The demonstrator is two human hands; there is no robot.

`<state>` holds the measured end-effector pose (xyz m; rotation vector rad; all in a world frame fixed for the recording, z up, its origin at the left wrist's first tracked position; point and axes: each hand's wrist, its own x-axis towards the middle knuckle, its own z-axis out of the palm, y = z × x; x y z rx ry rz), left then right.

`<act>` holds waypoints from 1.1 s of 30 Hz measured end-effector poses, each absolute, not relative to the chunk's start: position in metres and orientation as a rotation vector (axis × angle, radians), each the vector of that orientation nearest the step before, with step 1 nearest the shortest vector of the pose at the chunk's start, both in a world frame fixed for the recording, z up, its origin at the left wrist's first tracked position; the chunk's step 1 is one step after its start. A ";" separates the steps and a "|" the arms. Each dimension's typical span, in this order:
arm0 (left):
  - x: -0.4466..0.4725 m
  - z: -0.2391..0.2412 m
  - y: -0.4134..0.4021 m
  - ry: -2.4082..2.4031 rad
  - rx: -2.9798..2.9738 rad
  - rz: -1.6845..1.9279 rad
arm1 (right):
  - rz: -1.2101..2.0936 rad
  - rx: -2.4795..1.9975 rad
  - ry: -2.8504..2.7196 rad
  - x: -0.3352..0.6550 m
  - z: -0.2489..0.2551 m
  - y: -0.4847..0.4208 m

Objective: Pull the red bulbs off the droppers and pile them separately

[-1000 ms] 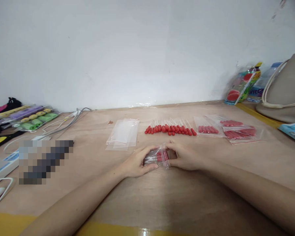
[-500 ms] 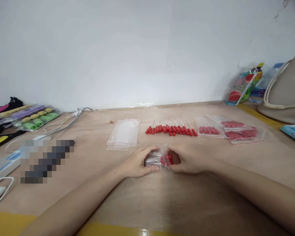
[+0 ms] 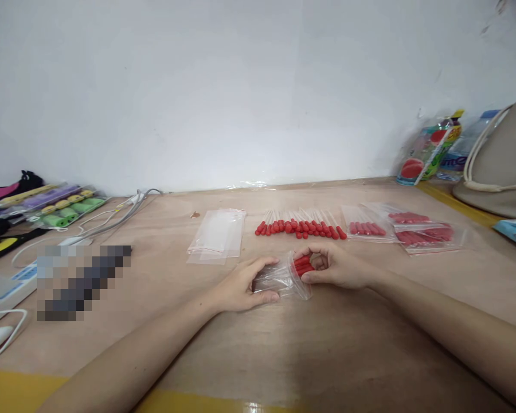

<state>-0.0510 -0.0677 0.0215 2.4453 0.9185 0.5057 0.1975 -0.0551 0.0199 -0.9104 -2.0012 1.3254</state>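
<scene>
My left hand (image 3: 248,287) curls round the closed end of a clear plastic zip bag (image 3: 279,282), thumb at its near edge and fingers at its far edge. Thin pale sticks show through the plastic. At the bag's opening, on the right, my right hand (image 3: 336,265) has closed its thumb and fingers on the red-tipped sticks (image 3: 303,264). Their red heads stick out of the opening, and the shafts run into the bag. Just beyond my hands lies a row of loose red-tipped sticks (image 3: 300,227), heads towards me.
Flat clear bags (image 3: 217,232) lie back left. Filled bags (image 3: 425,234) of red-tipped sticks lie back right. Drink bottles (image 3: 430,150) and a beige bag (image 3: 501,149) stand at the far right. A power strip (image 3: 15,281), cables (image 3: 124,213) and colourful packets (image 3: 64,206) occupy the left.
My right hand has shifted slightly up and right, from the bag's rim to the red heads. More of the heads now shows outside the opening. My left hand has stayed in place.
</scene>
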 end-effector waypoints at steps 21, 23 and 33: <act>-0.057 0.039 -0.070 0.661 2.766 -0.076 | 0.908 -1.068 -1.177 0.238 0.051 -0.006; -0.056 0.042 -0.070 0.726 2.666 0.005 | 0.648 -1.013 -1.319 0.222 0.045 0.000; -0.045 0.024 0.013 1.299 1.985 0.956 | -0.088 -0.809 -1.887 0.152 0.026 0.034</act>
